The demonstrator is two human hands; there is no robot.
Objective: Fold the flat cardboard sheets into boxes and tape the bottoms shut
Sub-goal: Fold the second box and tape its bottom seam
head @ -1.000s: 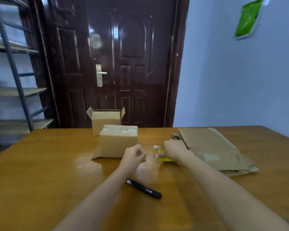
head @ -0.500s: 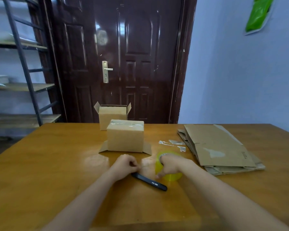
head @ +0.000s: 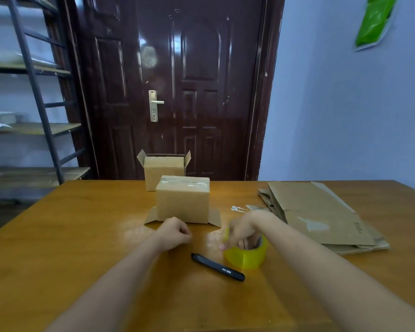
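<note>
A folded cardboard box (head: 182, 200) stands upside down in the middle of the table, clear tape along its top seam and its flaps spread on the wood. Behind it is a second box (head: 164, 169) with open flaps. A stack of flat cardboard sheets (head: 316, 212) lies to the right. My right hand (head: 246, 230) grips a yellow tape roll (head: 247, 254), fingers inside its core, just in front of the taped box. My left hand (head: 174, 232) is closed in a fist beside it; whether it pinches a tape end is unclear. A black utility knife (head: 217, 267) lies between my forearms.
Scraps of clear tape (head: 246, 208) stick to the wooden table (head: 82, 236) near the sheets. A dark door (head: 177, 92) is behind the table, a metal shelf rack (head: 34, 116) at the left, a blue wall at the right.
Both hands have drawn back from beside the taped box toward me. The right hand brought the tape roll along and now holds it near the knife.
</note>
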